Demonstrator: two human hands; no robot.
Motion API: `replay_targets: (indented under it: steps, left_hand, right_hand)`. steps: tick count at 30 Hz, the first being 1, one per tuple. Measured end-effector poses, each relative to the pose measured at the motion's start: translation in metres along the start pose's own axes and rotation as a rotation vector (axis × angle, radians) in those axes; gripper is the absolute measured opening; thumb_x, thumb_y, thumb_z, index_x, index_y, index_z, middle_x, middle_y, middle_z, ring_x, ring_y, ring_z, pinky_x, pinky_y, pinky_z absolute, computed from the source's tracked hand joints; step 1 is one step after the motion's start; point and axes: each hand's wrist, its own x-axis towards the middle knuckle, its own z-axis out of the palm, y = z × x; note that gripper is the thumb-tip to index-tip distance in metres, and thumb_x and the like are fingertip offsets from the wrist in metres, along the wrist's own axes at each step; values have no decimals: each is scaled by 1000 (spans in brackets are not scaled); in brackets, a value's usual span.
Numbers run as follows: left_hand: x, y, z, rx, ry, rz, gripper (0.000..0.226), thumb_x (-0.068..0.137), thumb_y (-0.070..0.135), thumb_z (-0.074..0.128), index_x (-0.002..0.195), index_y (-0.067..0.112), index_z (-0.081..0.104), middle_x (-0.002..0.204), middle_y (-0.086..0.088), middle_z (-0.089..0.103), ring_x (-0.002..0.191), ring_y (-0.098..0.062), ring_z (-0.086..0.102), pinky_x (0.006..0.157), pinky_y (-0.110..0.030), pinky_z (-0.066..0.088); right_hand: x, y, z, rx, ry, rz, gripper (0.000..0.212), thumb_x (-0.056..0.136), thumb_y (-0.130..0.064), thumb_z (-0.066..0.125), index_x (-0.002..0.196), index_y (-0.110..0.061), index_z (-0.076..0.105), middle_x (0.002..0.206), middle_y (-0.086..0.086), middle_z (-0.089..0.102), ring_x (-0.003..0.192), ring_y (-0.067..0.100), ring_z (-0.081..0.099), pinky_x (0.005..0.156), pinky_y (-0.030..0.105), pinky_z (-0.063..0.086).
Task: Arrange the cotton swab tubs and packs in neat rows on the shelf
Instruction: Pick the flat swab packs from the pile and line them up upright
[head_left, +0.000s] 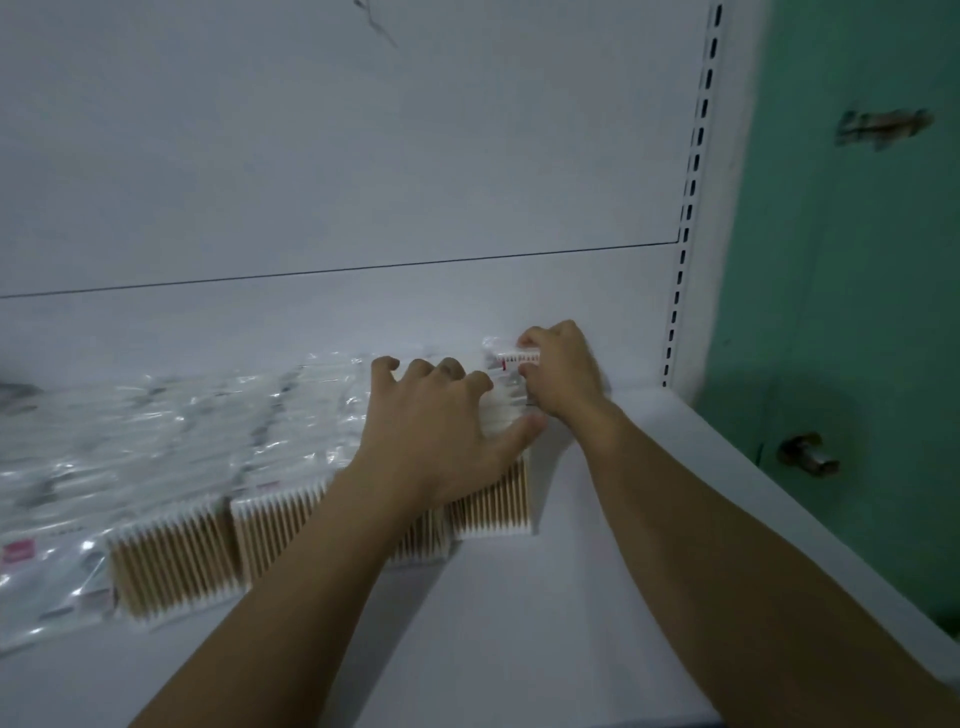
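Nearest us is the bare front of the shelf (519, 623), with both forearms over it.

Next comes the row (176, 561) of bagged swab packs to the left of the left hand. They lie flat with the stick ends toward us. The bags overlap and aren't square. We see no tubs.

The end pack (493, 504) is under the left hand, and its near end pokes out toward us.

The left hand (441, 421) has its fingers spread and bent. It presses down on the end pack and its neighbour, with the thumb against the end pack's right edge. It isn't wrapped round anything.

The right hand (558, 371) is just beyond the left hand and to its right. It pinches a printed header flap between thumb and fingers. We take the flap for the end pack's far end, but blur leaves some doubt.

Handling, as we judge it:
- The packs are light, and the film is slick and crinkly.
- The bag is floppy, and only the stick bundle gives it stiffness.
- We'd hold it by the bundle's side edges or the header.
- We'd slide it flat and not squeeze the sticks.

Past the hands is the back panel (363, 156). A slotted upright (691, 208) stands right of the right hand, with a green wall (831, 260) beyond it.
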Motion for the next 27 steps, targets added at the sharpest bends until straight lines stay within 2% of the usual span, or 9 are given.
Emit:
replay_targets:
  steps: [4, 7, 11, 15, 18, 21, 27]
  left_hand:
    - [-1, -2, 2, 32, -11, -6, 91, 74, 81, 1, 124, 32, 59, 129, 5, 60, 122, -18, 50, 109, -51, 18]
    - [2, -8, 0, 11, -12, -20, 80, 82, 79, 12, 127, 32, 58, 134, 5, 57, 126, -17, 47, 111, -50, 13]
    - [4, -14, -2, -66, 27, -19, 63, 88, 73, 28, 129, 33, 56, 136, 6, 56, 128, -15, 47, 113, -48, 11]
    - [5, -22, -8, -147, 66, -34, 54, 91, 66, 36, 130, 34, 55, 137, 9, 54, 128, -12, 47, 113, -46, 11]
    - [4, -42, -20, -145, 107, -64, 51, 91, 63, 40, 131, 34, 52, 137, 9, 54, 127, -12, 47, 113, -45, 14]
    - [-3, -82, -36, -146, 153, -134, 53, 91, 63, 42, 134, 32, 50, 138, 6, 54, 126, -15, 49, 111, -44, 18]
    - [-57, -182, -57, -125, 173, -301, 56, 90, 61, 47, 137, 30, 46, 137, 5, 55, 124, -17, 51, 106, -41, 26]
  right_hand:
    - [-1, 8, 5, -81, 32, -35, 33, 93, -13, 61, 125, -21, 60, 123, 8, 42, 112, 22, 42, 91, 27, 41]
    - [-3, 7, 2, -127, 40, -54, 39, 92, -15, 60, 129, -23, 57, 126, 8, 41, 115, 23, 39, 96, 29, 37]
    - [-7, -5, -14, -106, 9, -75, 62, 88, -26, 67, 144, -29, 42, 142, 8, 34, 131, 25, 30, 109, 33, 27]
    - [-8, -35, -54, -105, 32, -166, 61, 88, -28, 67, 144, -34, 42, 151, 3, 32, 139, 23, 25, 114, 38, 22]
    - [-14, -71, -82, -74, -62, -277, 58, 87, -32, 68, 141, -35, 45, 147, -1, 37, 136, 19, 29, 110, 36, 28]
    - [-22, -115, -91, -95, -196, -369, 67, 85, -40, 71, 144, -35, 40, 148, -3, 36, 137, 18, 29, 110, 35, 29]
    - [-37, -214, -53, -120, -334, -530, 76, 84, -46, 70, 148, -34, 32, 152, -2, 31, 139, 20, 28, 113, 37, 28]
